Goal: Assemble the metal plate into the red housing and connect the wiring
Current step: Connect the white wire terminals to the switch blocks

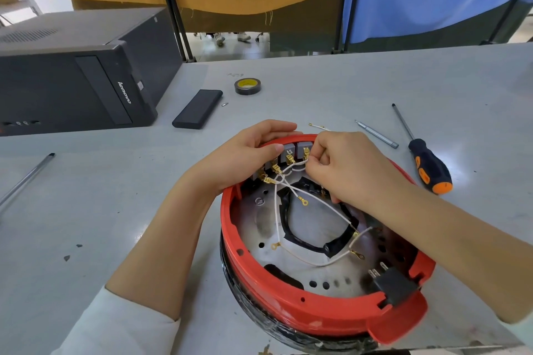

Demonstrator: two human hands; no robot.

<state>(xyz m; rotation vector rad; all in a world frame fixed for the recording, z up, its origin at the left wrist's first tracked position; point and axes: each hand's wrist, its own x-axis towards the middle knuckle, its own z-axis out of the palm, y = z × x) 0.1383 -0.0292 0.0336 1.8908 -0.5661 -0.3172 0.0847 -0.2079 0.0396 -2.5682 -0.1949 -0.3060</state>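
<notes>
The round red housing (288,301) lies open side up on the table, with the perforated metal plate (253,229) seated inside it. White wires (277,210) with brass terminals run across the plate to grey switch blocks (290,147) at the far rim. My left hand (245,155) grips the far left rim, thumb by the blocks. My right hand (343,166) pinches a white wire end at the rightmost block. A black socket (395,285) sits in the near right rim.
An orange-and-black screwdriver (427,163), a grey driver bit (376,134) and a loose wire (318,126) lie right of the housing. A tape roll (247,86), a black bar (197,108) and a small screw (224,104) lie behind it. A black computer case (72,75) stands at left; a rod (27,179) lies near the left edge.
</notes>
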